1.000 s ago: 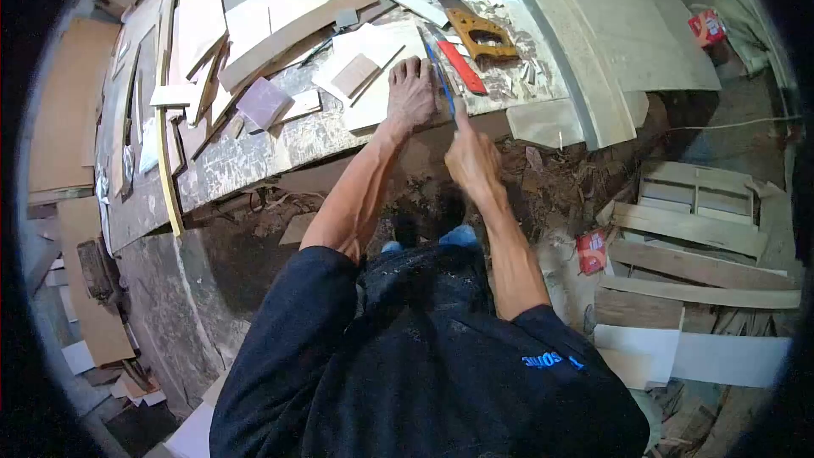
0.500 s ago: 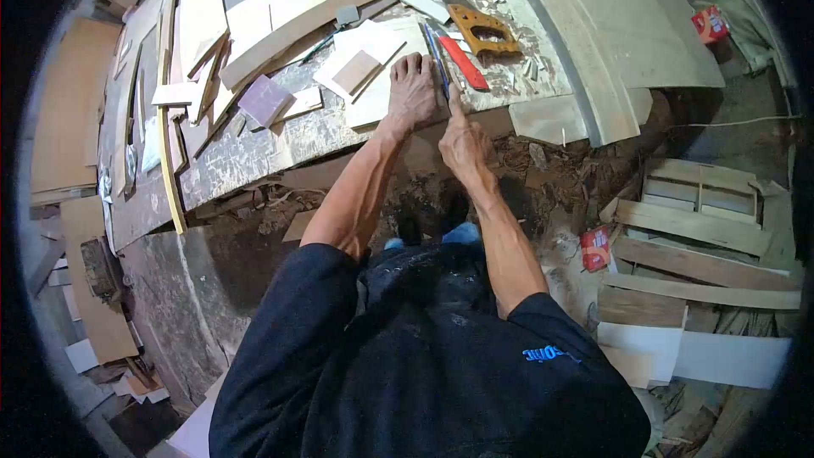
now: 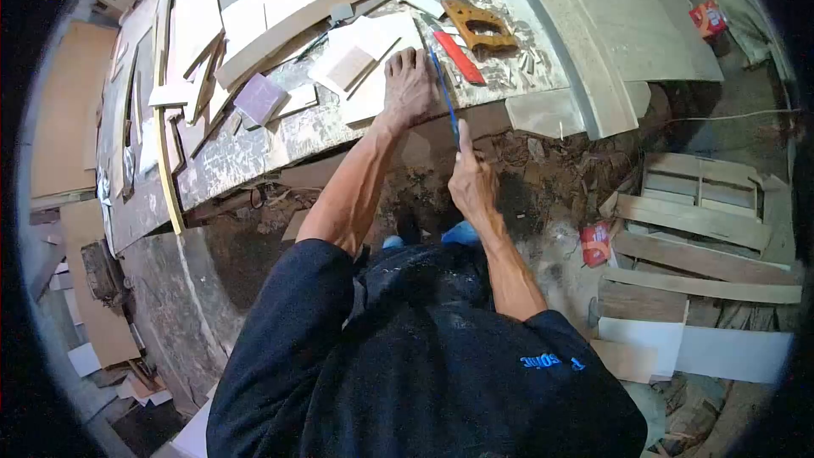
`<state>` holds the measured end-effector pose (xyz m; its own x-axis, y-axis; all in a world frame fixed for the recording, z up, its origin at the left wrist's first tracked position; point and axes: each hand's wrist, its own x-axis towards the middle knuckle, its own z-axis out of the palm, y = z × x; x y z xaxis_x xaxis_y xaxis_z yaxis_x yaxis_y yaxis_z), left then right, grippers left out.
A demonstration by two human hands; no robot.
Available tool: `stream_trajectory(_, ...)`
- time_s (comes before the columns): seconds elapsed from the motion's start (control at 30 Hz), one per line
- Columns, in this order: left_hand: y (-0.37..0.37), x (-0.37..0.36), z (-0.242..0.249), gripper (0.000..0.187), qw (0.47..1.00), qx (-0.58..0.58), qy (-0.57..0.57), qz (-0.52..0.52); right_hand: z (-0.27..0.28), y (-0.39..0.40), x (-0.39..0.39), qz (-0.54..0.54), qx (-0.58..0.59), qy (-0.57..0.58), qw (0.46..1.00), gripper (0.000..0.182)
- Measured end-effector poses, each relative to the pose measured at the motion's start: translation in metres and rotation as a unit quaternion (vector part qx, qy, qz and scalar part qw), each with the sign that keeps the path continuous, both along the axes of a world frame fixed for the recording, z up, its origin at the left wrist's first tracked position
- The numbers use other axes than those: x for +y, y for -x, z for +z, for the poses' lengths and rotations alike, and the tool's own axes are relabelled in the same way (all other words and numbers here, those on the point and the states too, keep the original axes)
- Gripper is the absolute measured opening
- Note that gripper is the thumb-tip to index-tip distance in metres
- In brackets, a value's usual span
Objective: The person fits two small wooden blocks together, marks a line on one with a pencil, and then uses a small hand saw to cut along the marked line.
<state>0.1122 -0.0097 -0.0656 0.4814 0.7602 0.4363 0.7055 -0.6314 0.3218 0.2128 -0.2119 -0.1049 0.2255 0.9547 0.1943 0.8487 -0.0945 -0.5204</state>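
Note:
My left hand [image 3: 409, 89] lies on a pale board [image 3: 373, 106] at the bench's near edge, fingers spread forward and pressing down on it. In my right hand [image 3: 473, 178] is a long thin blue blade [image 3: 446, 92], with the index finger stretched along it. The blade runs forward beside the board's right edge, its near end past the edge of the bench. Just right of the blade lies a flat red strip [image 3: 459, 58]. Behind that rests a handsaw [image 3: 480, 27] with a yellow-brown handle.
A small tan block [image 3: 348, 69] sits on the board, and a purple block [image 3: 260, 99] lies to its left. Wood strips and boards cover the bench's left side. A large curved panel [image 3: 619, 25] stands at right. Wooden frames [image 3: 695, 220] are stacked on the floor.
My right hand has drawn back toward my body, bringing the blue blade with it. My left hand stays pressed on the board.

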Motion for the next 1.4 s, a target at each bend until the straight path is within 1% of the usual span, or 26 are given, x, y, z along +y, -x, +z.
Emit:
stream_trajectory(0.07, 0.000, 0.003, -0.004, 0.040, 1.000, 0.000, -0.012, -0.009, 0.059, 0.016, -0.009, -0.037, 0.040, 0.095, 0.994, 0.080)
stream_trajectory(0.17, 0.003, -0.003, -0.002, 0.040, 1.000, 0.001, -0.004, -0.021, 0.081, 0.021, -0.013, -0.075, 0.071, 0.145, 0.984, 0.073)
stream_trajectory(0.23, 0.004, -0.005, -0.002, 0.041, 1.000, -0.002, -0.001, -0.026, 0.080, 0.022, -0.017, -0.057, 0.075, 0.154, 0.984, 0.073)
stream_trajectory(0.27, 0.005, -0.004, -0.004, 0.042, 0.999, 0.007, -0.021, -0.028, 0.079, 0.023, -0.017, -0.047, 0.076, 0.157, 0.983, 0.073)
stream_trajectory(0.37, 0.004, -0.001, -0.008, 0.046, 0.999, 0.006, -0.017, -0.027, 0.064, 0.021, -0.011, -0.033, 0.067, 0.104, 0.992, 0.078)
stream_trajectory(0.47, 0.005, -0.004, -0.006, 0.049, 0.999, -0.006, -0.016, -0.030, 0.086, 0.021, 0.028, -0.035, 0.077, 0.107, 0.991, 0.082)
stream_trajectory(0.57, 0.005, -0.005, -0.005, 0.052, 0.999, -0.011, -0.034, -0.027, 0.072, 0.017, 0.060, -0.029, 0.056, 0.097, 0.993, 0.089)
stream_trajectory(0.6, 0.006, -0.005, -0.006, 0.051, 0.999, -0.006, -0.022, -0.030, 0.074, 0.018, 0.059, -0.024, 0.074, 0.094, 0.993, 0.088)
stream_trajectory(0.67, 0.005, -0.001, -0.004, 0.051, 0.999, 0.004, -0.003, -0.034, 0.073, 0.022, 0.038, -0.026, 0.117, 0.054, 0.991, 0.079)
stream_trajectory(0.7, 0.004, 0.001, -0.004, 0.050, 0.999, -0.002, -0.013, -0.033, 0.070, 0.024, 0.024, -0.026, 0.137, 0.033, 0.990, 0.074)
stream_trajectory(0.73, 0.003, 0.001, -0.006, 0.050, 0.999, -0.007, -0.022, -0.030, 0.061, 0.027, 0.012, -0.023, 0.052, -0.029, 0.998, 0.073)
stream_trajectory(0.77, 0.003, 0.001, -0.009, 0.049, 0.999, -0.013, -0.029, -0.026, 0.054, 0.024, 0.007, -0.035, 0.060, 0.041, 0.997, 0.074)
stream_trajectory(0.8, 0.005, -0.002, -0.006, 0.047, 0.999, 0.002, -0.029, -0.023, 0.068, 0.026, 0.006, -0.047, 0.069, 0.112, 0.990, 0.074)
stream_trajectory(0.83, 0.007, -0.003, -0.003, 0.049, 1.000, 0.003, -0.004, -0.026, 0.075, 0.028, 0.004, -0.060, 0.079, 0.181, 0.978, 0.074)
stream_trajectory(0.87, 0.007, -0.005, 0.001, 0.051, 0.999, 0.005, 0.020, -0.030, 0.067, 0.026, 0.013, -0.030, 0.088, 0.049, 0.994, 0.076)
stream_trajectory(0.9, 0.006, -0.006, 0.003, 0.053, 0.998, 0.007, 0.044, -0.035, 0.061, 0.022, 0.030, -0.025, 0.080, 0.040, 0.996, 0.077)
stream_trajectory(0.93, 0.006, -0.006, 0.002, 0.055, 0.998, 0.010, 0.045, -0.037, 0.056, 0.020, 0.053, -0.019, 0.073, 0.031, 0.997, 0.078)
stream_trajectory(1.0, 0.008, -0.005, 0.002, 0.059, 0.998, 0.017, 0.044, -0.043, 0.083, 0.019, 0.069, -0.026, 0.057, 0.077, 0.995, 0.081)
stream_trajectory(1.1, 0.006, -0.007, 0.005, 0.065, 0.998, 0.009, 0.051, -0.041, 0.060, 0.018, 0.046, -0.012, 0.051, 0.045, 0.998, 0.081)
stream_trajectory(1.13, 0.004, -0.005, 0.001, 0.057, 0.999, 0.002, 0.009, -0.033, 0.057, 0.020, 0.030, -0.003, 0.067, 0.050, 0.996, 0.079)
stream_trajectory(1.2, 0.003, -0.004, -0.005, 0.041, 0.997, -0.010, -0.072, -0.013, 0.060, 0.025, 0.007, -0.032, 0.062, 0.094, 0.993, 0.079)
stream_trajectory(1.23, 0.004, -0.001, -0.006, 0.041, 0.998, -0.013, -0.066, -0.016, 0.061, 0.027, 0.003, -0.047, 0.060, 0.116, 0.990, 0.079)
stream_trajectory(1.27, 0.004, 0.000, -0.008, 0.040, 0.998, -0.015, -0.060, -0.021, 0.048, 0.022, 0.009, -0.038, 0.050, 0.079, 0.995, 0.077)
stream_trajectory(1.33, 0.005, -0.003, -0.004, 0.040, 0.998, -0.020, -0.050, -0.029, 0.072, 0.018, 0.040, -0.038, 0.038, 0.120, 0.991, 0.076)
stream_trajectory(1.37, 0.005, -0.004, -0.003, 0.042, 0.999, -0.014, -0.025, -0.029, 0.079, 0.019, 0.055, -0.036, 0.033, 0.140, 0.989, 0.075)
stream_trajectory(1.4, 0.006, -0.006, -0.002, 0.045, 0.999, -0.008, -0.002, -0.031, 0.075, 0.021, 0.063, -0.024, 0.016, 0.091, 0.995, 0.073)
